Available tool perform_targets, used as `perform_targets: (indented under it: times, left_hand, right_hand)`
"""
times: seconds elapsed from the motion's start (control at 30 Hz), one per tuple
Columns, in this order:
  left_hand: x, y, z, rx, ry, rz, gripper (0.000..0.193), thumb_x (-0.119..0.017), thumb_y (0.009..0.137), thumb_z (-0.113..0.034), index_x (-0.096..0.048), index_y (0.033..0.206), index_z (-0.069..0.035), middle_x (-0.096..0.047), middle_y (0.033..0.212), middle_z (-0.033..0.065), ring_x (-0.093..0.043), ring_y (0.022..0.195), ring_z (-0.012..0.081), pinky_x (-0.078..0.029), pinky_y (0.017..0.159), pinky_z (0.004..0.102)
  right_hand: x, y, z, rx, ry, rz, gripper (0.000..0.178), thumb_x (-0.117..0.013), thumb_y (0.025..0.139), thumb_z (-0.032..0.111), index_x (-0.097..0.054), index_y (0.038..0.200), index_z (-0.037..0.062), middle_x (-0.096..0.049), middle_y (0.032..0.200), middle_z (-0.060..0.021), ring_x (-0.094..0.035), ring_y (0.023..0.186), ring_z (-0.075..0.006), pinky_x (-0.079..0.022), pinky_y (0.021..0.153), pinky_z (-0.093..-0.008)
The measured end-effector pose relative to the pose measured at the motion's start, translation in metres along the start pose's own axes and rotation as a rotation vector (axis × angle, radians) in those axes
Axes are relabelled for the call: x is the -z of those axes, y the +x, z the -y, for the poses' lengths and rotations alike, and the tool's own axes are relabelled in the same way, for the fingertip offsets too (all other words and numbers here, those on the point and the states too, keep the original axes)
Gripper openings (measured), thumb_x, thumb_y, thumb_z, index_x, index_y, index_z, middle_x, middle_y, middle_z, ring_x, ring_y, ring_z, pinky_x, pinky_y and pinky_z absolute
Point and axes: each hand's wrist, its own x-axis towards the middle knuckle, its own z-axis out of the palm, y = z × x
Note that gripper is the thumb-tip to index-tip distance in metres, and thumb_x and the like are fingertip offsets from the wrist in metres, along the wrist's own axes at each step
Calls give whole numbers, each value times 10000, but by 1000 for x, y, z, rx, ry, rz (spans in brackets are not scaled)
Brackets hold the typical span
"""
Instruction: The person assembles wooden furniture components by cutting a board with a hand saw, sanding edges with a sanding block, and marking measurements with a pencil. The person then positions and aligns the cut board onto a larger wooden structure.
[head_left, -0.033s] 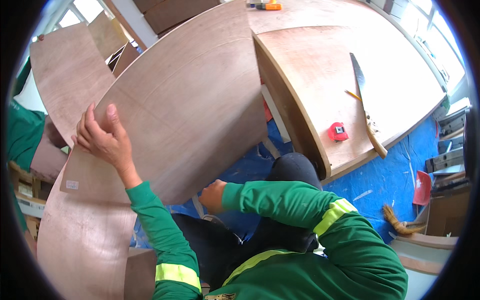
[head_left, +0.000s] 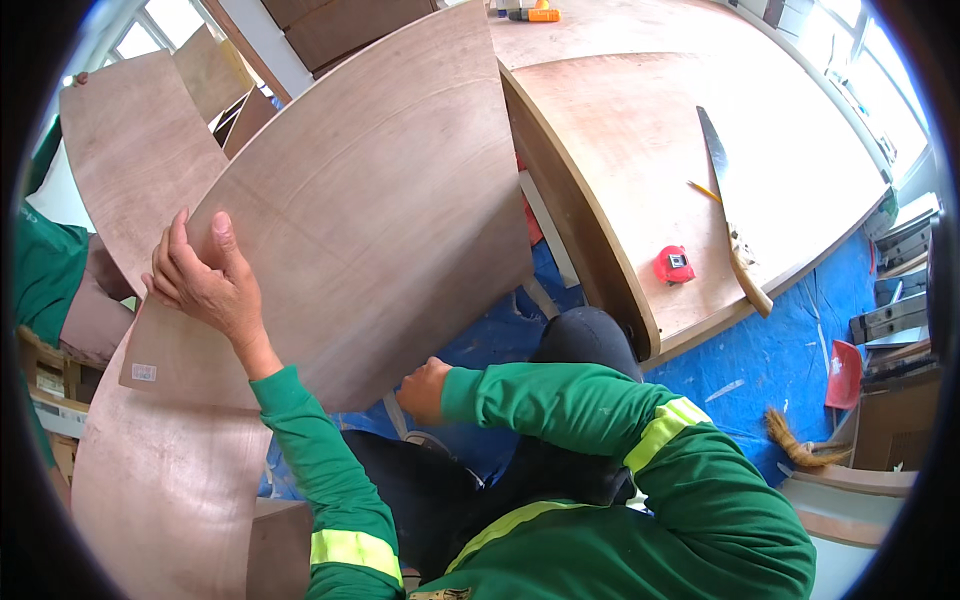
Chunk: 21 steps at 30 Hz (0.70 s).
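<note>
A large sheet of thin brown plywood (head_left: 360,190) slants across the middle left, with a small white label at its lower left corner. My left hand (head_left: 210,285) grips its left edge, fingers bent at the rim and the thumb raised along the face. By the sheet's near lower edge, my right hand (head_left: 423,390) is closed with its fingers curled. What those fingers hold, if anything, is hidden. The right forearm crosses in front of my body above my bent knees.
On the wooden table (head_left: 600,130) lie a handsaw (head_left: 717,155), a pencil (head_left: 705,190) and a red tape measure (head_left: 674,264). A blue tarp (head_left: 720,390) covers the floor. A person in green holds another sheet (head_left: 140,160) at left. A red dustpan (head_left: 843,375) and brush (head_left: 795,440) are at right.
</note>
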Motion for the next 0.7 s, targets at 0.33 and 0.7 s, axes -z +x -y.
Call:
perform_targets:
  times: [0.33,0.7]
  left_hand:
    - [-38,7,3,24,-116,-22,552,-692,972,-641,-731,1267,-176,-727,1246,66,-610,1256,310,-285,1209,607]
    - [-67,20,1,-44,-158,-16,463,-706,993,-466,-677,1256,-87,-681,1193,127,-581,1184,363,-362,1121,590]
  right_hand:
    - [14,-24,2,-81,-11,21,343,-749,981,360,-772,1188,88,-792,1188,-143,-749,1180,-348,-563,973,-510]
    - [-1,-10,-14,-30,-71,-12,431,-746,987,418,-705,1232,66,-771,1116,-170,-753,1100,-369,-584,952,-517]
